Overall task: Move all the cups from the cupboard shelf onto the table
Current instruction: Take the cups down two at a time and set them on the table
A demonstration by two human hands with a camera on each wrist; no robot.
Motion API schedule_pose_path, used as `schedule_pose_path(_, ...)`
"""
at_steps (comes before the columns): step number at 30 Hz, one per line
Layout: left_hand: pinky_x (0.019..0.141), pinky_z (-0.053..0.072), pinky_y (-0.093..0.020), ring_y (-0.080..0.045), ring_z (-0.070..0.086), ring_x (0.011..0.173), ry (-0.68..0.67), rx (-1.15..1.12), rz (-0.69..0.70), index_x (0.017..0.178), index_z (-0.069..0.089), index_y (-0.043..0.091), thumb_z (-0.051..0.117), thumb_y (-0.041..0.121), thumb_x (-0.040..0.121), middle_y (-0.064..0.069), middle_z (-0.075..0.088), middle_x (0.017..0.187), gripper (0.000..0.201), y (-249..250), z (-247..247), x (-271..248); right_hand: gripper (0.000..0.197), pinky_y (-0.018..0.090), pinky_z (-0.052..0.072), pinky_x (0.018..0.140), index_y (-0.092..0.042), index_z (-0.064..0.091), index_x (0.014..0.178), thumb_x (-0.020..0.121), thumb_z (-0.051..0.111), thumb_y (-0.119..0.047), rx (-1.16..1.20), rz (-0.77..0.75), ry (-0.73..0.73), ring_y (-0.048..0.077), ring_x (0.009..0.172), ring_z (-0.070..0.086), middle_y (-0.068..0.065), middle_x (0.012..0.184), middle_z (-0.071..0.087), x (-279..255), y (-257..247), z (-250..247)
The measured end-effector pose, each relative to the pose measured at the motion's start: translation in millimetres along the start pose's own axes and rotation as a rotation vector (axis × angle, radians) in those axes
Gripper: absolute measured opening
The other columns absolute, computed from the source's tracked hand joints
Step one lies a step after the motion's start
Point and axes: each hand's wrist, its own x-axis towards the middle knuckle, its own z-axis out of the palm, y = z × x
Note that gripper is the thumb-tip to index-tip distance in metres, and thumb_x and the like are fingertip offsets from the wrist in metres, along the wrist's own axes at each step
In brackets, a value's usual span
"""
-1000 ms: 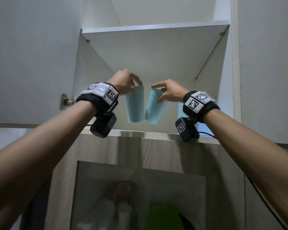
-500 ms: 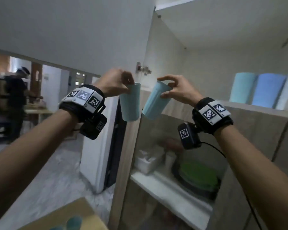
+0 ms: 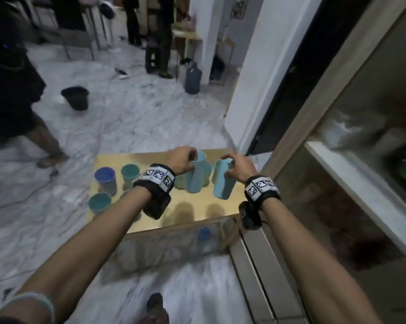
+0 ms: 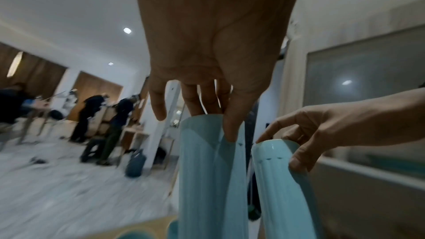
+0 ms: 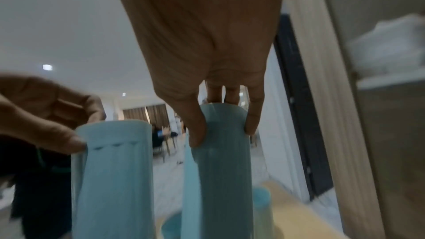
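My left hand [image 3: 193, 158] pinches the rim of a tall light blue cup [image 3: 194, 177], thumb outside and fingers inside, as the left wrist view shows on the same cup [image 4: 207, 179]. My right hand [image 3: 228, 165] grips a second light blue cup [image 3: 223, 184] by its rim, which also appears in the right wrist view [image 5: 220, 179]. Both cups hang side by side just above the far right part of the low wooden table [image 3: 171, 216], casting shadows on it. Several cups stand on the table, among them a dark blue cup [image 3: 105, 180] and a teal cup [image 3: 130, 172].
More teal cups [image 3: 99, 202] stand at the table's left. The glass-fronted cupboard [image 3: 360, 164] is close on the right. On the marble floor are a black bucket [image 3: 75, 98] and a water jug [image 3: 193, 80]. A person [image 3: 10, 90] walks at the left; others stand far back.
Both hands have carried their cups from the cupboard shelf down and left to just over the table. The view has swung from the cupboard down to the table.
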Motion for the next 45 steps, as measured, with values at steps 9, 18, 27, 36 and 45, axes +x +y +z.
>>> schedule_pose_path(9,0.085,0.041,-0.038,-0.032,0.06,0.098,-0.089,0.107,-0.207,0.083,0.052,0.026,0.052,0.011,0.078,-0.003,0.065,0.095,0.016,-110,86,-7,0.025,0.038,0.051,0.076,-0.018,0.055,0.102,0.079,0.062,-0.008,-0.175,-0.076,-0.167,0.033,0.101,0.063,0.009,0.106,0.067,65,-9,139)
schedule_pose_path(18,0.084,0.033,-0.038,-0.031,0.061,0.089,-0.11,0.129,-0.235,0.078,0.045,0.027,0.048,0.003,0.076,-0.004,0.069,0.088,0.024,-158,125,-5,0.015,0.037,0.046,0.069,-0.008,0.055,0.09,0.077,0.056,-0.001,-0.24,-0.125,-0.261,0.037,0.09,0.061,0.016,0.095,0.066,93,-14,204)
schedule_pose_path(27,0.078,0.031,-0.036,-0.028,0.057,0.077,-0.141,0.1,-0.241,0.074,0.043,0.023,0.052,-0.001,0.071,-0.003,0.06,0.075,0.026,-166,140,-5,0.02,0.035,0.046,0.072,-0.01,0.06,0.1,0.084,0.052,-0.003,-0.336,-0.186,-0.31,0.036,0.097,0.063,0.017,0.103,0.067,106,-9,220)
schedule_pose_path(36,0.08,0.038,-0.034,-0.032,0.059,0.083,-0.094,0.076,-0.245,0.084,0.057,0.015,0.056,0.002,0.074,-0.011,0.07,0.091,0.017,-169,148,1,0.022,0.038,0.049,0.076,-0.013,0.058,0.104,0.085,0.051,-0.005,-0.348,-0.213,-0.32,0.037,0.097,0.062,0.015,0.106,0.067,110,2,228)
schedule_pose_path(45,0.101,0.036,-0.039,-0.026,0.046,0.125,-0.033,0.047,-0.139,0.122,0.054,0.019,0.069,0.032,0.077,-0.005,0.055,0.129,0.049,-165,151,1,0.04,0.037,0.048,0.084,-0.018,0.057,0.117,0.081,0.065,-0.032,-0.205,-0.213,-0.205,0.029,0.109,0.054,0.007,0.116,0.062,99,13,210)
